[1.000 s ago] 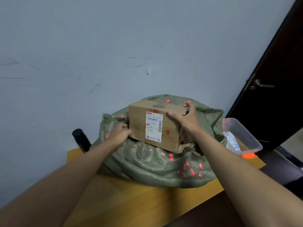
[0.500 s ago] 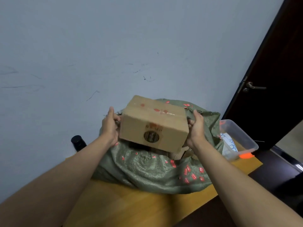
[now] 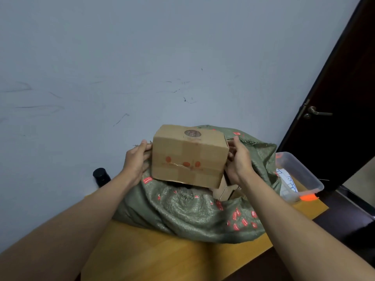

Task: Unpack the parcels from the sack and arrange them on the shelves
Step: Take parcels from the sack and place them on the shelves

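parcel: cardboard box, held just above the sack's mouth, far side of the desk
grip: my left hand and right hand pressed on its two ends
sack: green woven, open; another box showing inside
desk: plastic tub at right edge
do it well: keep box level, lift clear of sack rim before turning; shelves not in view

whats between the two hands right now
In the head view, a cardboard box sits between the left hand and right hand, gripped at its ends above the open green sack.
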